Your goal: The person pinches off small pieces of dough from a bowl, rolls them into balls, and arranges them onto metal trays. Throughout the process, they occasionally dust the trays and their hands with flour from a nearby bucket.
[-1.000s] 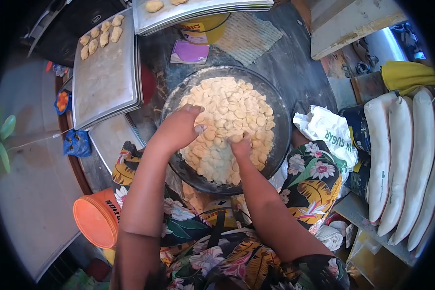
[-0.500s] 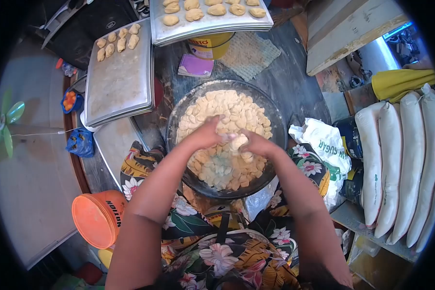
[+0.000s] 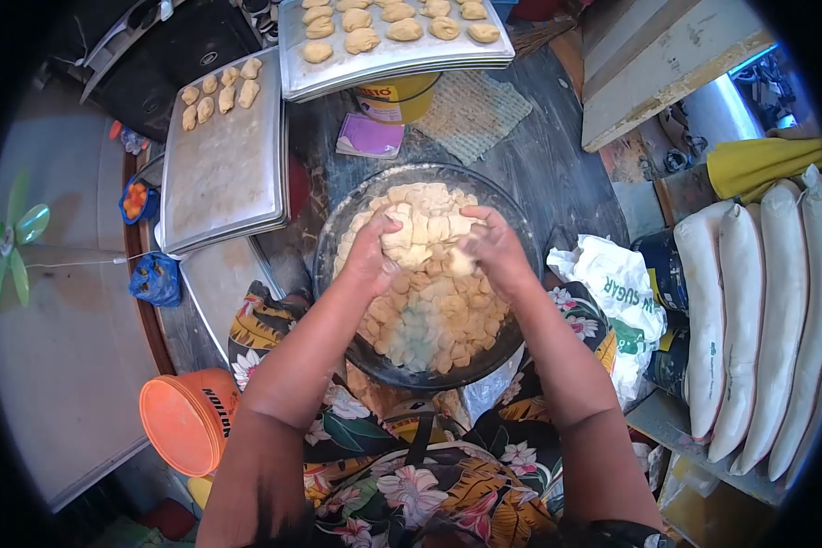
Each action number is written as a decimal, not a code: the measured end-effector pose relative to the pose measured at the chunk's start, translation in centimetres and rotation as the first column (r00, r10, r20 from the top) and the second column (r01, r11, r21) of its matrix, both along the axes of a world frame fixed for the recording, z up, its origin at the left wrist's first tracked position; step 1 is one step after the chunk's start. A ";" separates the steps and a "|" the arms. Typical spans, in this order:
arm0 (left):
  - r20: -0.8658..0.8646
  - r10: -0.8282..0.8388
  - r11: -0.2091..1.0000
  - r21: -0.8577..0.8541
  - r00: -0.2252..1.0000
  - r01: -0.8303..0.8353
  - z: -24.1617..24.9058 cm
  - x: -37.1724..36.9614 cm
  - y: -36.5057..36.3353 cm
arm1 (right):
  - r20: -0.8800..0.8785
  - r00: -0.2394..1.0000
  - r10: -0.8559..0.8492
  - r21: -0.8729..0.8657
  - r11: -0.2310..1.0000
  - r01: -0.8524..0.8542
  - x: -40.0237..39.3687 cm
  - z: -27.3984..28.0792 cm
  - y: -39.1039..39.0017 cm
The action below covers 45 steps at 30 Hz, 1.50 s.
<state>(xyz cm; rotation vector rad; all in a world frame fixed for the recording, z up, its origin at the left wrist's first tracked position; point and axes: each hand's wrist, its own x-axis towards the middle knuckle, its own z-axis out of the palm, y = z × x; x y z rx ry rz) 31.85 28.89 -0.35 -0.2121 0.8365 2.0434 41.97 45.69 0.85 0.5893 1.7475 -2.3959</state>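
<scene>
A wide black basin full of small cut dough pieces dusted with flour sits in front of me. Above its far half, my left hand and my right hand cup a cluster of pale dough pieces from either side. The left thumb curls over the near edge of the cluster. Fingers of the right hand are slightly blurred, with pale dough against them. A bluish-grey floury patch shows on the dough nearest me.
Metal trays with shaped dough stand at the back and left. A yellow bucket, purple booklet and textured cloth lie beyond the basin. Orange buckets are at left; a sugar sack and long white sacks at right.
Both hands have moved apart and slightly up in the basin, and a wider cluster of dough pieces now lies between them. The view has shifted slightly.
</scene>
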 end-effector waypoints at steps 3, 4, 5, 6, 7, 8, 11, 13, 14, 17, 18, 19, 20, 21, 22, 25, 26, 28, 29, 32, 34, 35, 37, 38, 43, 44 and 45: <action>-0.012 -0.151 0.977 0.148 0.988 0.151 1.1 -0.5 0.0 | -0.002 0.981 -0.192 -0.298 0.937 0.183 -0.5 0.0 0.6; -0.041 -0.208 0.977 0.040 0.977 0.209 1.3 -0.2 0.2 | -0.002 0.981 -0.195 -0.300 0.936 0.185 -0.7 0.3 0.2; -0.064 -0.269 0.962 -0.071 0.961 0.264 1.4 0.0 0.5 | -0.085 0.990 -0.108 -0.026 0.994 0.107 -0.7 0.5 -0.4; -0.065 -0.272 0.961 -0.073 0.960 0.268 1.3 0.2 0.7 | -0.140 0.990 -0.001 0.257 0.966 0.037 -0.6 1.0 -0.7; -0.214 -0.319 0.930 -0.260 0.923 0.261 1.1 0.4 0.8 | -0.183 0.976 0.115 0.353 0.935 -0.044 -0.2 2.4 -1.0; -0.346 -0.382 0.874 -0.436 0.857 0.214 1.0 0.6 0.9 | -0.184 0.976 0.115 0.352 0.935 -0.043 -0.1 2.2 -0.9; -0.388 -0.445 0.840 -0.494 0.807 0.225 2.0 0.8 1.2 | -0.173 0.975 0.142 0.466 0.884 -0.046 0.4 1.5 -0.3; -0.454 -0.472 0.838 -0.498 0.756 0.224 1.8 0.9 1.1 | -0.159 0.955 0.252 0.600 0.793 -0.109 0.6 1.5 0.3; -0.416 -0.409 0.865 -0.459 0.812 0.200 1.8 0.9 1.1 | -0.158 0.954 0.255 0.597 0.794 -0.113 0.6 1.7 0.4; -0.296 -0.275 0.917 -0.366 0.915 0.157 2.1 1.0 0.8 | -0.249 0.933 0.258 0.798 0.601 0.046 0.7 2.2 1.3; -0.216 -0.213 0.942 -0.305 0.953 0.141 2.3 0.9 0.7 | -0.250 0.932 0.263 0.795 0.605 0.042 0.4 2.5 1.2; -0.213 -0.209 0.941 -0.310 0.954 0.137 2.5 0.9 0.7 | -0.295 0.954 0.057 0.462 0.882 0.090 0.2 3.2 1.0; -0.196 -0.242 0.944 -0.276 0.950 0.183 2.8 0.9 0.6 | -0.245 0.958 -0.151 0.045 0.985 0.167 0.1 3.6 0.8; -0.180 -0.275 0.943 -0.240 0.944 0.228 2.9 0.9 0.7 | -0.270 0.957 -0.106 0.147 0.978 0.150 -0.1 3.2 0.3; -0.181 -0.273 0.943 -0.244 0.945 0.226 2.5 1.0 0.7 | -0.271 0.957 -0.105 0.143 0.979 0.148 -0.1 3.4 0.2; -0.199 -0.393 0.887 -0.341 0.898 0.312 0.6 1.2 0.5 | -0.290 0.895 0.338 0.625 0.775 -0.090 -0.3 2.3 0.3; -0.196 -0.397 0.884 -0.345 0.897 0.316 0.2 1.2 0.3 | -0.291 0.896 0.334 0.621 0.779 -0.089 -0.2 2.0 0.4; -0.129 -0.380 0.895 -0.301 0.916 0.329 0.8 1.2 0.2 | -0.180 0.964 -0.197 0.102 0.971 0.218 -0.6 3.6 0.2; -0.128 -0.381 0.894 -0.302 0.916 0.330 0.3 1.1 0.0 | -0.210 0.934 -0.290 0.148 0.935 0.323 -0.9 3.9 0.9; -0.111 -0.306 0.903 -0.348 0.945 0.252 -0.1 1.1 -0.3 | -0.143 0.983 -0.117 0.553 0.814 0.177 -0.9 3.6 3.4; -0.064 -0.372 0.886 -0.321 0.926 0.334 2.5 1.2 0.0 | -0.312 0.935 0.169 0.832 0.523 0.183 -0.8 2.6 2.5; -0.063 -0.375 0.885 -0.321 0.925 0.337 2.1 1.3 0.0 | -0.393 0.887 0.244 0.813 0.543 0.211 -0.9 2.8 0.4; -0.110 -0.379 0.910 -0.223 0.919 0.349 1.3 1.4 -0.3 | -0.468 0.829 0.306 0.787 0.571 0.233 -0.8 2.7 -0.6; -0.103 -0.384 0.907 -0.227 0.917 0.354 1.0 1.4 -0.5 | -0.360 0.880 0.312 0.754 0.652 0.077 -0.7 2.4 -0.1; -0.191 -0.468 0.848 -0.372 0.863 0.378 0.0 0.8 -0.9 | -0.061 0.899 -0.433 0.148 0.887 0.437 -2.1 3.8 1.7; -0.190 -0.470 0.847 -0.372 0.862 0.380 -0.1 0.9 -1.0 | -0.061 0.899 -0.434 0.147 0.887 0.438 -2.1 3.1 2.3; -0.191 -0.446 0.877 -0.288 0.874 0.385 0.8 0.9 -0.9 | -0.222 0.950 -0.219 0.430 0.853 0.297 -2.1 2.4 2.6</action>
